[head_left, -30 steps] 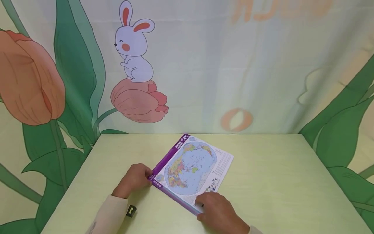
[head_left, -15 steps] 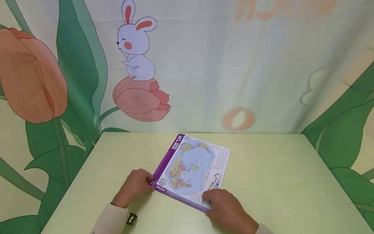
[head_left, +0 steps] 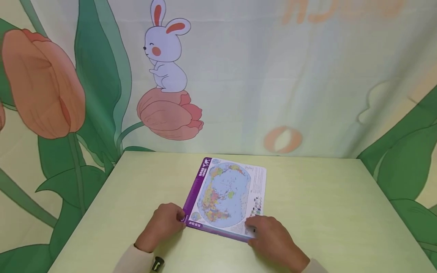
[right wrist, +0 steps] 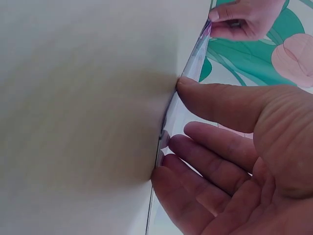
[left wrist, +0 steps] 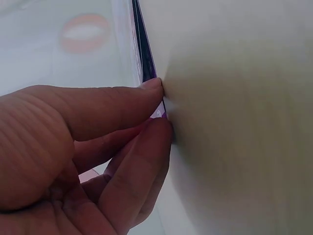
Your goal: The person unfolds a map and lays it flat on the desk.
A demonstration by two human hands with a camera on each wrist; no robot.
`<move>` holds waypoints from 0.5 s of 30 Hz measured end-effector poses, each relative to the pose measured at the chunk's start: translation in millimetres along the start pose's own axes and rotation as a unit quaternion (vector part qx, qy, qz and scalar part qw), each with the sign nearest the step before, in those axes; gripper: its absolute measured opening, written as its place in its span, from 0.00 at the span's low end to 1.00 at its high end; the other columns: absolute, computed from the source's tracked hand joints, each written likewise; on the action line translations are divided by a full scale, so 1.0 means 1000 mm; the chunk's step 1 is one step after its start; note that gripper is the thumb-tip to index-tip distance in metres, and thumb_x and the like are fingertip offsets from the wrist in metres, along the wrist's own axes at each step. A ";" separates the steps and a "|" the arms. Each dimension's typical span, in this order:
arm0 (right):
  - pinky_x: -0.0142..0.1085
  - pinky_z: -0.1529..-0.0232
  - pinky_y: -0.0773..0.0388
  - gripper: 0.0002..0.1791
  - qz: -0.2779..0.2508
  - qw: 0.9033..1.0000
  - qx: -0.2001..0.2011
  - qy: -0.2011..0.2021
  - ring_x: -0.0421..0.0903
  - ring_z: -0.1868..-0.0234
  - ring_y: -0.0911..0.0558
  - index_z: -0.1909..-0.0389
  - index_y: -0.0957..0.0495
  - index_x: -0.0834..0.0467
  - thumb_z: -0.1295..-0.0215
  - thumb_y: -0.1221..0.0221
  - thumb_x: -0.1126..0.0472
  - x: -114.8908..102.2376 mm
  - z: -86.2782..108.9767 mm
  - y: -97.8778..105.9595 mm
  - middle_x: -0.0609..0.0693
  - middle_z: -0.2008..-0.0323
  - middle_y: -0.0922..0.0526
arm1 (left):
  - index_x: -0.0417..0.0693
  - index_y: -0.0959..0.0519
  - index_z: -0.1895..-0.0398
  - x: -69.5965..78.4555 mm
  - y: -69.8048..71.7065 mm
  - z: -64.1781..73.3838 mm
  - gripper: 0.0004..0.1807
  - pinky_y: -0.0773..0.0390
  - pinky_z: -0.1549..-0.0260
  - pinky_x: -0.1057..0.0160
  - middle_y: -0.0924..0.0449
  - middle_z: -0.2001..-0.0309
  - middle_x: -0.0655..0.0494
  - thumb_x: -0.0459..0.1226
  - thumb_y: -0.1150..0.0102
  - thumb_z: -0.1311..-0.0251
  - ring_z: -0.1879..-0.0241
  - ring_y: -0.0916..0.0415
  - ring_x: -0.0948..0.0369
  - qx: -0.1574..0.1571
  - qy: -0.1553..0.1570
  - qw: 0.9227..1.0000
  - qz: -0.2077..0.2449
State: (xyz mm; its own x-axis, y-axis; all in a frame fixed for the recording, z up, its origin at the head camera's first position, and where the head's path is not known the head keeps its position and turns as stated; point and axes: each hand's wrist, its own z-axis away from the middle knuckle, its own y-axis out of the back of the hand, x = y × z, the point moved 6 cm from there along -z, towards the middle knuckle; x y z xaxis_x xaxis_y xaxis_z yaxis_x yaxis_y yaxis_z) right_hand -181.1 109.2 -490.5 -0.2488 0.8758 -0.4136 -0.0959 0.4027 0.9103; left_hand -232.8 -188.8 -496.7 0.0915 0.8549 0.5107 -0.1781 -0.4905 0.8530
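Note:
A flat world map (head_left: 223, 193) with a purple border lies slightly turned on the pale table, its far edge close to the backdrop. My left hand (head_left: 165, 223) pinches its near left corner; in the left wrist view the thumb and finger (left wrist: 142, 142) meet at the thin purple edge. At the near right corner my right hand (head_left: 274, 240) holds the map, thumb at the near edge and fingers bent over the top. The right wrist view shows the right thumb (right wrist: 220, 100) against the edge and the other fingers curled close to the table surface.
The pale yellow table (head_left: 314, 204) extends on both sides of the map. Behind it hangs a backdrop cloth (head_left: 239, 76) printed with tulips and a rabbit. A small black item (head_left: 157, 263) sits beside the left sleeve (head_left: 134, 259).
The map has turned counterclockwise between both hands, its purple left side now standing more upright in view. Both hands have moved along with their corners, and the whole scene has shifted slightly right.

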 end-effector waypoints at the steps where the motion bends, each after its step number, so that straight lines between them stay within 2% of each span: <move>1: 0.41 0.55 0.21 0.22 0.004 1.000 0.004 0.000 0.41 0.60 0.21 0.52 0.11 0.49 0.50 0.21 0.60 0.001 0.000 0.000 0.41 0.55 0.11 | 0.44 0.10 0.70 0.001 -0.001 0.002 0.04 0.24 0.72 0.63 0.15 0.74 0.58 0.31 0.22 0.48 0.73 0.27 0.62 -0.001 0.000 1.000 0.000; 7: 0.37 0.60 0.25 0.21 0.002 1.000 0.009 -0.009 0.40 0.64 0.24 0.54 0.12 0.48 0.51 0.20 0.61 0.008 -0.003 0.004 0.40 0.59 0.13 | 0.45 0.10 0.69 0.004 -0.006 0.009 0.05 0.21 0.69 0.61 0.14 0.72 0.59 0.31 0.22 0.48 0.71 0.25 0.62 -0.013 0.001 1.000 0.015; 11: 0.41 0.56 0.23 0.23 -0.001 1.000 -0.001 -0.015 0.41 0.62 0.22 0.52 0.12 0.49 0.51 0.20 0.62 0.010 -0.006 0.007 0.41 0.55 0.11 | 0.44 0.11 0.68 0.003 -0.008 0.012 0.07 0.21 0.67 0.61 0.15 0.72 0.59 0.30 0.21 0.49 0.70 0.24 0.62 -0.014 0.000 0.999 0.042; 15: 0.44 0.51 0.20 0.23 0.002 1.000 -0.001 -0.004 0.43 0.57 0.18 0.52 0.11 0.50 0.51 0.20 0.61 0.012 -0.006 0.006 0.42 0.50 0.11 | 0.44 0.13 0.67 -0.001 -0.008 0.010 0.10 0.23 0.68 0.62 0.19 0.72 0.59 0.30 0.19 0.51 0.70 0.26 0.61 -0.014 0.001 0.998 0.061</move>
State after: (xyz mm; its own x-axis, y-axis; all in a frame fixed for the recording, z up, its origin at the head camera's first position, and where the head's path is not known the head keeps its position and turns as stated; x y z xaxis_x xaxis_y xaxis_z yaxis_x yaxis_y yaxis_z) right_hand -190.7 120.6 -490.1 -0.2423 0.8797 -0.4093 -0.0961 0.3980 0.9123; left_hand -221.7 -187.8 -503.0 0.0663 0.7888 0.6111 -0.2151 -0.5867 0.7807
